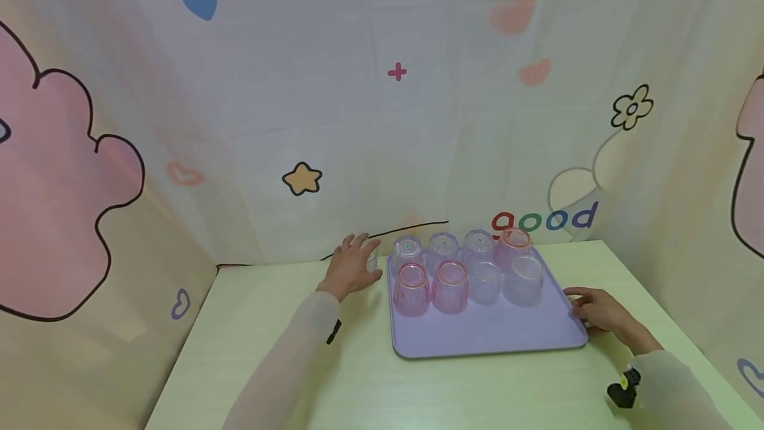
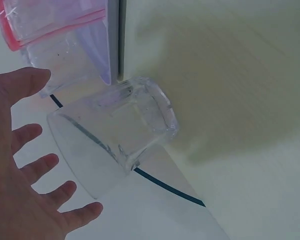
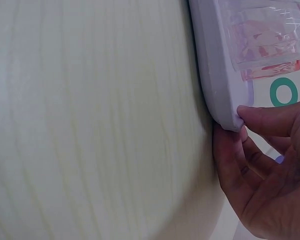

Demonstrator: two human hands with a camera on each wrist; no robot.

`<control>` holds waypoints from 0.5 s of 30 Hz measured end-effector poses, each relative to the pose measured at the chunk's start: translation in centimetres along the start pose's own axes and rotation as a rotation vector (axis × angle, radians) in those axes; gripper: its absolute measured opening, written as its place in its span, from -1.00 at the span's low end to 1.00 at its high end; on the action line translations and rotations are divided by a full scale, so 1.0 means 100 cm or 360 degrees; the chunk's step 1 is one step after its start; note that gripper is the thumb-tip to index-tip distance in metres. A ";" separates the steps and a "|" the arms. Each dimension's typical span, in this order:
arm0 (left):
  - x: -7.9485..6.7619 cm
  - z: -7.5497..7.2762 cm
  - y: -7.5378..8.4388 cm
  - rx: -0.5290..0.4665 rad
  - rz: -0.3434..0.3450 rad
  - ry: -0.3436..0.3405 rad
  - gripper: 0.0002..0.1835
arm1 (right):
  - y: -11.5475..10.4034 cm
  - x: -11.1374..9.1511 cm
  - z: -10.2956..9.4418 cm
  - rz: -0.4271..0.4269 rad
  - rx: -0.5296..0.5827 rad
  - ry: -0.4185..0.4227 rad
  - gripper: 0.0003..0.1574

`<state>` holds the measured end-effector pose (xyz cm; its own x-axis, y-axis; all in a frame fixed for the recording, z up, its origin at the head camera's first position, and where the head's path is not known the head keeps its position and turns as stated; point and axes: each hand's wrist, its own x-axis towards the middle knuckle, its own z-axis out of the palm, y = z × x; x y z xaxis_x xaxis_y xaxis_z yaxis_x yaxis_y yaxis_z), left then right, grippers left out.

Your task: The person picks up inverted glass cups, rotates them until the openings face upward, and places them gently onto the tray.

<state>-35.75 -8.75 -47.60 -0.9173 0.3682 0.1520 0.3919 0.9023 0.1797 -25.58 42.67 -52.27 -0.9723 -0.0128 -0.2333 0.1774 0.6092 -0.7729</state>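
Note:
A lilac tray (image 1: 489,335) lies on the table, holding several clear and pink glasses in two rows. Just left of the tray stands a separate clear glass (image 2: 115,130), mostly hidden behind my left hand (image 1: 351,269) in the head view. In the left wrist view, that hand's fingers are spread near the wide end of this glass, with a gap visible between them. My right hand (image 1: 603,310) pinches the tray's right edge; in the right wrist view, its thumb lies on the rim (image 3: 232,117) and the fingers are beneath.
A pink glass (image 1: 412,290) stands at the front left of the tray, and a clear glass (image 1: 524,282) at the front right. Behind the table hangs a printed cloth (image 1: 418,151). The pale tabletop (image 1: 418,393) extends in front of the tray.

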 end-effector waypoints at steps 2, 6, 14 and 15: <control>0.003 0.002 0.000 0.0007 0.0000 -0.0014 -0.27 | 0.000 0.000 0.000 0.0005 -0.0006 -0.0001 -0.34; 0.007 0.005 -0.002 -0.0001 -0.0017 -0.0045 -0.28 | 0.000 0.001 0.000 0.0018 -0.0009 -0.0003 -0.33; 0.011 0.007 -0.002 0.0004 -0.0023 -0.0096 -0.29 | 0.000 0.002 0.000 0.0034 -0.0024 -0.0003 -0.33; 0.012 0.007 -0.002 0.0006 -0.0022 -0.0099 -0.29 | 0.000 0.002 0.000 0.0034 -0.0025 -0.0004 -0.33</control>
<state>-36.95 -8.35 -48.12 -0.9253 0.3688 0.0889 0.3790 0.9081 0.1779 -25.77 42.64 -52.31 -0.9679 -0.0014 -0.2513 0.1959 0.6219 -0.7582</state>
